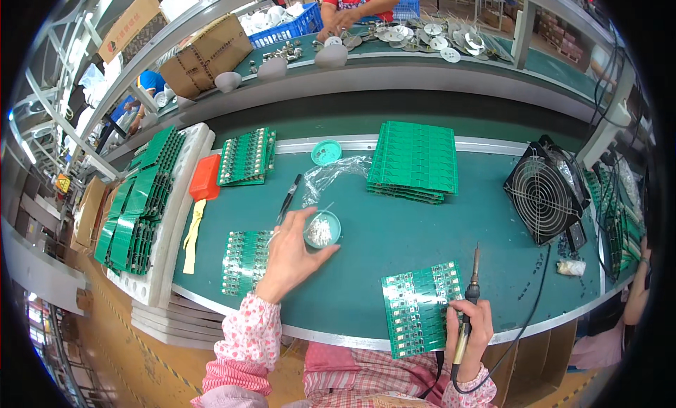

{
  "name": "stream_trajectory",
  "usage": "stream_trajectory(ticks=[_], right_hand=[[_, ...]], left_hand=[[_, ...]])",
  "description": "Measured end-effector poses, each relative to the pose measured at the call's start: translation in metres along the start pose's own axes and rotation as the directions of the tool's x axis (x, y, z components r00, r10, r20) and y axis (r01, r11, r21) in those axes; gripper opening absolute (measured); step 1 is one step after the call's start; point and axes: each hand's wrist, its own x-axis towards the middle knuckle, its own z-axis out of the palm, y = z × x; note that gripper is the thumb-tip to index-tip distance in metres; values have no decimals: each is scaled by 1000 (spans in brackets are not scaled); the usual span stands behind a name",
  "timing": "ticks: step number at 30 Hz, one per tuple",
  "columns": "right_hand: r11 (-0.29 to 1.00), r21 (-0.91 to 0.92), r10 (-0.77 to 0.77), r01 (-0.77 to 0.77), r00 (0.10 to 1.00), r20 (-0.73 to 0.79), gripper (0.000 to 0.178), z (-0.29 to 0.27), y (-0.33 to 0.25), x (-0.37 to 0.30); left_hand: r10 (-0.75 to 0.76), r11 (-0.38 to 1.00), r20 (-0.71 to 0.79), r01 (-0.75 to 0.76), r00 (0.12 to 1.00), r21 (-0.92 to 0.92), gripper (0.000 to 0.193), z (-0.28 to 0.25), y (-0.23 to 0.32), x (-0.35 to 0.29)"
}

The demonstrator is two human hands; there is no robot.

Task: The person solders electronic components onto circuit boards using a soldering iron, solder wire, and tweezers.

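My left hand [292, 252] reaches around a small teal dish [337, 233]; finger and thumb are at opposite sides of its rim. Tiny white parts [320, 232] lie heaped inside it. In my right hand [475, 332] is a soldering iron [472, 291], held like a pen with its tip pointing up and away. That hand's thumb lies against the edge of a green circuit board panel [415, 311] at the table's front edge. Another green panel [243, 262] lies just left of my left hand, partly covered by it.
Behind stand stacked green panels [412, 158] and a smaller stack [245, 157]. A teal lid [326, 152], clear plastic wrap [331, 177] and a black pen [290, 195] lie mid-table. A black fan [539, 193] stands right, near the iron's cord. Boards on white foam [184, 190] line the left.
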Motion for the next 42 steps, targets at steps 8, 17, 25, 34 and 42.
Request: stream_trajectory(ticks=[8, 17, 25, 34, 42], right_hand=[[999, -19, -46, 46, 999, -16, 21, 3, -1, 3], [999, -40, -29, 29, 1000, -9, 19, 2, -3, 2], [999, -32, -17, 17, 1000, -16, 19, 4, -4, 3], [999, -38, -37, 37, 999, -4, 14, 4, -4, 0], [999, -35, -17, 17, 1000, -16, 19, 5, -2, 1]], left_hand=[[238, 971, 22, -238, 971, -15, 72, -3, 25, -35], [346, 935, -10, -344, 938, 89, 76, -14, 34, -40], [339, 936, -46, -332, 940, 118, 76, -10, 26, -41], [344, 933, -86, -329, 935, 147, 77, -16, 27, -51], [308, 946, -77, -298, 948, 125, 79, -18, 25, -50]])
